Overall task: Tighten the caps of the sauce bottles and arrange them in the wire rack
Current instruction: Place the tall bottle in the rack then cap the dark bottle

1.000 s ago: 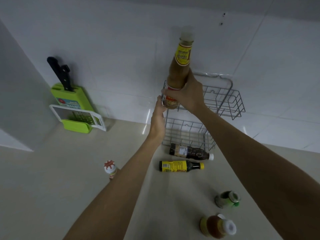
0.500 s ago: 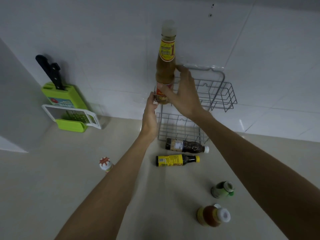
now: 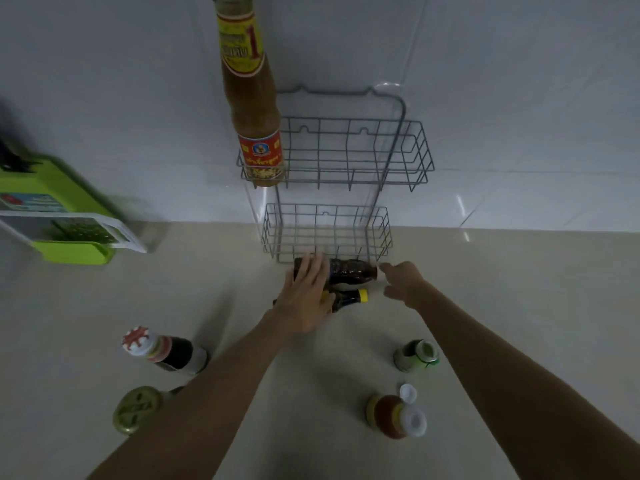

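Observation:
A tall brown sauce bottle (image 3: 251, 98) with a yellow and red label stands at the left end of the wire rack's (image 3: 415, 157) upper basket. The lower basket (image 3: 381, 230) holds nothing. Two dark bottles lie on the counter in front of it: one with a white cap (image 3: 349, 271) and one with a yellow cap (image 3: 349, 297). My left hand (image 3: 304, 299) lies spread over both of their bodies. My right hand (image 3: 403, 282) reaches the white cap end with fingers apart; whether it touches is unclear.
On the counter stand a dark bottle with a red-white cap (image 3: 162, 351), a green-lidded jar (image 3: 138, 408), a small green-capped bottle (image 3: 417, 355) and an orange sauce bottle with its flip cap open (image 3: 398, 415). A green slicer and knife holder (image 3: 59, 220) sits at the left wall.
Both hands let go of the tall brown bottle, which now stands in the upper basket, and dropped down to the two bottles lying on the counter. The view came closer.

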{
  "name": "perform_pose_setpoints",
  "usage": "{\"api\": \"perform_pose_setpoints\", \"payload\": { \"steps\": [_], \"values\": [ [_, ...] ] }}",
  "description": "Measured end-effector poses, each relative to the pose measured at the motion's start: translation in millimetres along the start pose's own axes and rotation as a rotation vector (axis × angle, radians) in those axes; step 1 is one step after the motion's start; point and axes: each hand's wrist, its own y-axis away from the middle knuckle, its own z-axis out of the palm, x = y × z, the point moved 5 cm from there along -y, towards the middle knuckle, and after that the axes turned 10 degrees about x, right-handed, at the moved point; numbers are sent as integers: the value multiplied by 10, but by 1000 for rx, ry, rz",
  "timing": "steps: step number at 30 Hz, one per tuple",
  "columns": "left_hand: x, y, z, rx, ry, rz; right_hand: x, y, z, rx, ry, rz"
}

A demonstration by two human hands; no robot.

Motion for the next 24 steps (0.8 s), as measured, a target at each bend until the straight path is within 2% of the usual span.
{"api": "perform_pose_setpoints", "payload": {
  "steps": [3,6,10,12,15,17,19,21,22,24],
  "values": [
    [-24,0,109,1,-60,26,42,-107,131,-55,-218,160],
    [-26,37,148,23,-42,28,46,-134,194,-63,-320,216],
    [-48,100,97,109,85,-17,-11,-57,210,-71,-625,221],
    [-31,152,13,204,183,-36,-83,29,180,-16,-610,86],
    [-32,209,-162,315,360,-117,-360,360,-52,102,-448,-329],
    [-57,226,-285,331,466,-134,-605,672,-265,41,-376,-600],
    [-49,258,-449,306,608,-122,-838,959,-458,-133,-399,-787],
    [4,315,-589,216,740,-153,-1034,1193,-598,-285,-465,-880],
    [49,340,-655,225,752,-157,-1121,1291,-640,-338,-515,-880],
    [160,421,-795,399,732,-173,-1220,1464,-683,-363,-637,-825]
  ]
}}
